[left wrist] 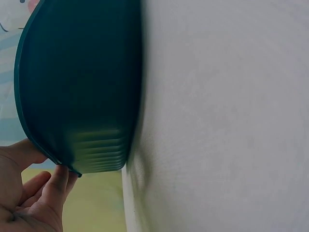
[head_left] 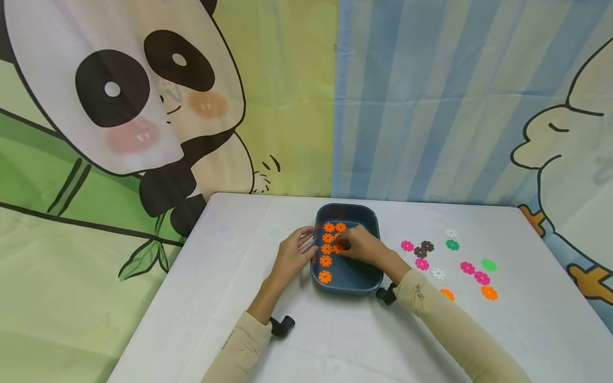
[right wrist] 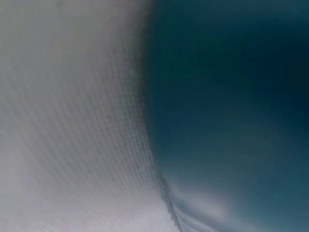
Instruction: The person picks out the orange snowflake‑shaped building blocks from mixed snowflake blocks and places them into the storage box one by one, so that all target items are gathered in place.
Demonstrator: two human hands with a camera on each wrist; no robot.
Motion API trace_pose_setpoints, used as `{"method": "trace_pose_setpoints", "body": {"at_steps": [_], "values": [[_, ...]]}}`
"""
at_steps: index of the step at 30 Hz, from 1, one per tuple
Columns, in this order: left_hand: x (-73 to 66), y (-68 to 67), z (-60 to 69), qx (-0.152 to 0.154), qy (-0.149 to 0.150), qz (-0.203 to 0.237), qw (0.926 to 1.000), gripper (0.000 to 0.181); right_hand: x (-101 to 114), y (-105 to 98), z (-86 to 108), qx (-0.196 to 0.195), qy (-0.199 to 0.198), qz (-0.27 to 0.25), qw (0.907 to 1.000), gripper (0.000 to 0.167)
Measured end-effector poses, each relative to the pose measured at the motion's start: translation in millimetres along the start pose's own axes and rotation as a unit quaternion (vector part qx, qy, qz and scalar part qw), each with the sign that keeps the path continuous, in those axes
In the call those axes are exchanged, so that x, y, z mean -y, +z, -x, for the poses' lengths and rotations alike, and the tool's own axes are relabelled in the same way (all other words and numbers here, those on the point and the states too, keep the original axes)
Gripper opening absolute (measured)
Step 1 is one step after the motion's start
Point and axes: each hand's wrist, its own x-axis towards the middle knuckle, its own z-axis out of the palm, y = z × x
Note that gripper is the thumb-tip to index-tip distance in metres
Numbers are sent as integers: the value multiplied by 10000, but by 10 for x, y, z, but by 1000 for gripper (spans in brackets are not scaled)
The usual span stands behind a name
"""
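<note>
In the head view, a dark blue tray (head_left: pixel 358 276) holds orange flower-shaped discs (head_left: pixel 325 261), set in a column along its left side with more beside it. My left hand (head_left: pixel 293 253) is at the tray's left rim. The left wrist view shows the thumb and fingers of that hand (left wrist: pixel 36 193) holding the rim of the tray (left wrist: pixel 82 87). Over the tray's middle, my right hand (head_left: pixel 361 244) pinches an orange flower disc (head_left: pixel 338 248) low inside; its fingertips are partly hidden. The right wrist view has only the blurred tray wall (right wrist: pixel 231 121).
Right of the tray, loose flower discs lie on the white table (head_left: pixel 191 319): pink (head_left: pixel 467 267), brown (head_left: pixel 428 246), white (head_left: pixel 438 273), green (head_left: pixel 452 244) and orange (head_left: pixel 489 292). One orange disc (head_left: pixel 447 293) is partly behind the right sleeve. A printed curtain (head_left: pixel 287 96) hangs behind the table.
</note>
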Motion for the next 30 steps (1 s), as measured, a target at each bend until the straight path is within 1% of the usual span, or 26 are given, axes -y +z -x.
{"method": "trace_pose_setpoints", "body": {"at_steps": [3,5,6,8,11,12,15,18,23,26,30], "values": [[-147,-13,38,12,39,-15,10000,49,4,-2,3,-42,-31,37,10000,28],[-175,-14,47,-10,46,20,10000,49,5,-5,7,-101,-48,67,9999,29],[-144,-10,40,-31,47,30,10000,49,6,-8,12,-144,-52,70,9999,29],[-41,1,15,-87,61,-9,9999,49,11,-23,27,-248,-48,42,9997,30],[100,12,-24,-132,39,-110,9998,50,13,-55,64,-460,-92,-109,9988,33],[131,13,-32,-140,34,-155,9998,50,15,-72,84,-526,-113,-191,9984,34],[137,11,-31,-140,1,-203,9997,50,19,-147,158,-688,-141,-448,9965,36],[143,15,-37,-128,-16,-155,9998,51,15,-266,269,-845,-71,-657,9942,35],[143,10,-32,-86,7,-112,9999,51,-14,-481,509,-1127,88,-835,9901,36],[145,9,-28,-66,0,-106,9999,51,-48,-594,683,-1254,261,-837,9882,37],[152,8,-28,-82,3,-77,9999,51,-126,-701,940,-1417,572,-661,9860,38]]}}
